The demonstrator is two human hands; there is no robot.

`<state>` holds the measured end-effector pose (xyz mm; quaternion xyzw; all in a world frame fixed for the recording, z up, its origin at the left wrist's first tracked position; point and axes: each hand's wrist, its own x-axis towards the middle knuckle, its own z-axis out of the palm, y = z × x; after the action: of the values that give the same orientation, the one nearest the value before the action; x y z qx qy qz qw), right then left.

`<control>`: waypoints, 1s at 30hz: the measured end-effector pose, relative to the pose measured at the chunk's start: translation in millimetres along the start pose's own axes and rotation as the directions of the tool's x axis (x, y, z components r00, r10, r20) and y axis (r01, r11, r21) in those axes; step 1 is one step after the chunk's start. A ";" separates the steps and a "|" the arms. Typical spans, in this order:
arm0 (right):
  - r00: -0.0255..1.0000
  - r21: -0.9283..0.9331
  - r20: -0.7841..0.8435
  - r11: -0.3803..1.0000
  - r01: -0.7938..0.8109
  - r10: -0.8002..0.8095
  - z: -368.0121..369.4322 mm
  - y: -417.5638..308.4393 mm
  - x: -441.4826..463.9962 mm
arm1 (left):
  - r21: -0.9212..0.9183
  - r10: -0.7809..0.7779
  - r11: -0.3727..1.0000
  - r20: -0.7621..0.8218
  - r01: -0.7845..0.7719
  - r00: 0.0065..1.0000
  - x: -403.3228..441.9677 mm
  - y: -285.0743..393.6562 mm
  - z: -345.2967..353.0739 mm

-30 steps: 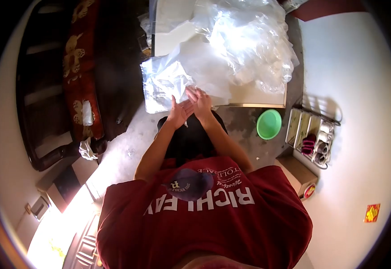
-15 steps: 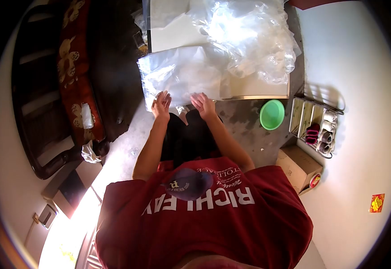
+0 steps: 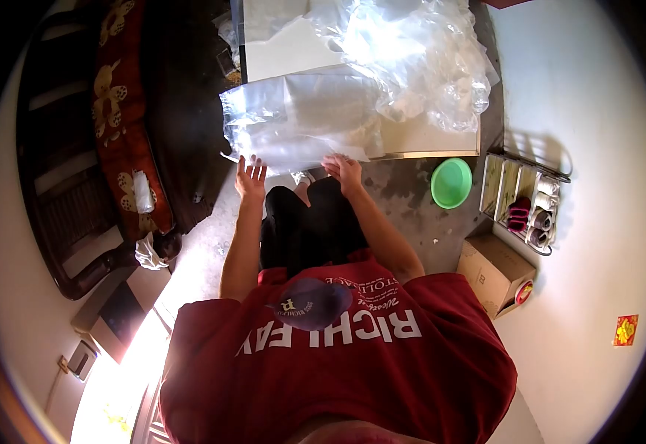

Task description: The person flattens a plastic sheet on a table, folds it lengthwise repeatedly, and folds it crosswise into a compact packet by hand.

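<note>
A flat, clear plastic bag (image 3: 286,111) lies across the near edge of the table, its lower edge hanging toward my lap. My left hand (image 3: 251,179) is at the bag's lower left edge, palm partly up and fingers spread. At the lower right edge, my right hand (image 3: 345,172) pinches the plastic between thumb and fingers. Beyond and to the right, a loose heap of crumpled clear plastic bags (image 3: 426,74) covers much of the tabletop.
The table (image 3: 426,140) has a pale top. A green basin (image 3: 452,183) stands on the floor to the right, near a shoe rack (image 3: 519,200) and a cardboard box (image 3: 489,274). A dark wooden bench (image 3: 64,185) with a patterned red cover runs along the left.
My left hand has moved left and slightly down, off the bag's surface to its edge. My right hand has turned and closed on the near edge. The bag looks flatter and spread wider.
</note>
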<state>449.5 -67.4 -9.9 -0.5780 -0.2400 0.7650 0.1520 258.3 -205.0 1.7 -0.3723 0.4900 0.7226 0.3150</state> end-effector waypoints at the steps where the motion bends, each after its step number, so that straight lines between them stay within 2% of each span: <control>1: 1.000 0.001 0.001 1.000 0.000 0.000 -1.5 0.8 0.7 | 0.009 -0.022 1.000 -0.028 0.022 0.999 8.9 -3.0 -3.7; 4: 1.000 -0.082 0.012 0.997 -0.007 0.008 -9.0 6.4 5.3 | 0.028 -0.070 0.997 -0.115 0.073 0.991 13.8 -4.4 -1.4; 6: 0.998 -0.094 0.024 0.994 0.056 -0.054 -12.5 8.7 6.3 | 0.065 -0.054 0.996 -0.091 0.060 0.994 23.2 -6.7 -9.2; 10: 0.997 -0.093 0.006 0.993 0.071 -0.071 -26.1 5.5 13.3 | 0.167 0.028 0.986 -0.135 -0.006 0.990 35.4 -10.9 -21.0; 12: 0.981 -0.375 0.045 0.907 0.192 -0.189 -33.0 -0.5 24.8 | 0.217 0.009 0.976 -0.105 0.014 0.994 36.6 -14.2 -27.0; 13: 0.981 -0.375 0.041 0.907 0.191 -0.189 -34.5 -3.5 26.3 | 0.223 0.006 0.975 -0.083 0.013 0.997 37.9 -17.0 -29.9; 15: 0.987 -0.135 -0.055 0.981 0.141 -0.149 -38.7 -8.3 26.5 | 0.266 0.004 0.964 -0.031 0.005 1.000 36.9 -22.2 -34.5; 16: 0.987 -0.134 -0.059 0.981 0.139 -0.148 -41.1 -10.4 26.1 | 0.303 0.004 0.953 0.021 -0.010 1.000 35.6 -24.1 -35.2; 19: 0.984 -0.154 -0.111 0.981 0.122 -0.140 -44.0 -17.4 23.2 | 0.316 -0.017 0.949 0.010 0.013 1.000 33.6 -27.9 -33.9; 21: 0.984 0.001 -0.167 0.998 0.058 -0.057 -44.3 -18.9 19.6 | 0.357 -0.003 0.934 0.022 -0.005 1.000 34.3 -27.3 -35.3; 24: 0.965 0.075 -0.255 0.993 0.090 -0.068 -45.6 -17.3 15.7 | 0.415 0.025 0.909 0.036 -0.038 0.999 36.4 -24.2 -41.7; 28: 0.954 0.071 -0.273 0.986 0.148 -0.124 -52.3 -6.9 21.4 | 0.502 0.076 0.859 0.066 -0.099 0.995 37.8 -17.9 -47.3; 30: 0.949 -0.101 -0.214 0.972 0.213 -0.230 -61.5 -1.0 31.0 | 0.512 0.088 0.853 0.058 -0.105 0.994 37.5 -16.0 -47.8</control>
<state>499.5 -39.0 -47.8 -0.6353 -0.3138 0.6633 0.2408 262.8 -241.5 -49.2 -0.2379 0.6777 0.5865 0.3742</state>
